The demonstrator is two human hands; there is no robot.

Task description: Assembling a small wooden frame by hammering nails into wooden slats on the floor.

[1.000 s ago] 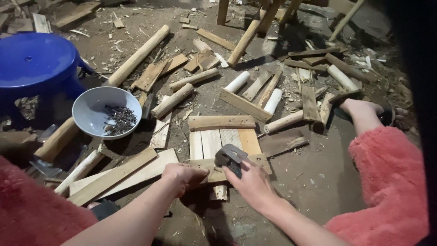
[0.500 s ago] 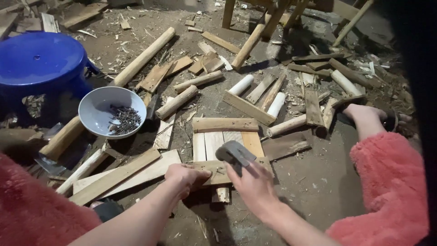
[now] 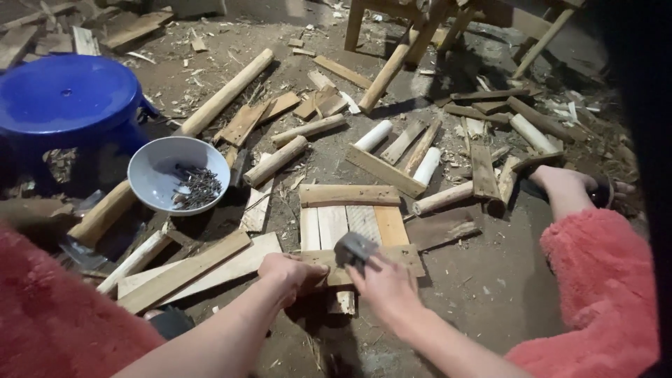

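Note:
A small panel of wooden slats [image 3: 348, 222] lies on the dirt floor with one crosspiece at its far end and another at its near end. My left hand [image 3: 290, 271] presses down on the near crosspiece [image 3: 406, 257], fingers curled at its left part. My right hand [image 3: 381, 285] grips a hammer with a grey metal head [image 3: 353, 248], and the head sits over the near crosspiece, just right of my left hand. Red fuzzy trousers [image 3: 602, 280] cover my knees on both sides.
A pale bowl [image 3: 164, 164] of dark nails sits to the left, with a blue plastic stool [image 3: 66, 101] behind it. Round poles [image 3: 224, 91], planks [image 3: 189, 269] and offcuts lie scattered around the panel. Wooden furniture legs [image 3: 392, 63] stand at the back.
The hammer head has come down from slightly above onto the near crosspiece. My left hand has stayed on the crosspiece. The view has shifted a little.

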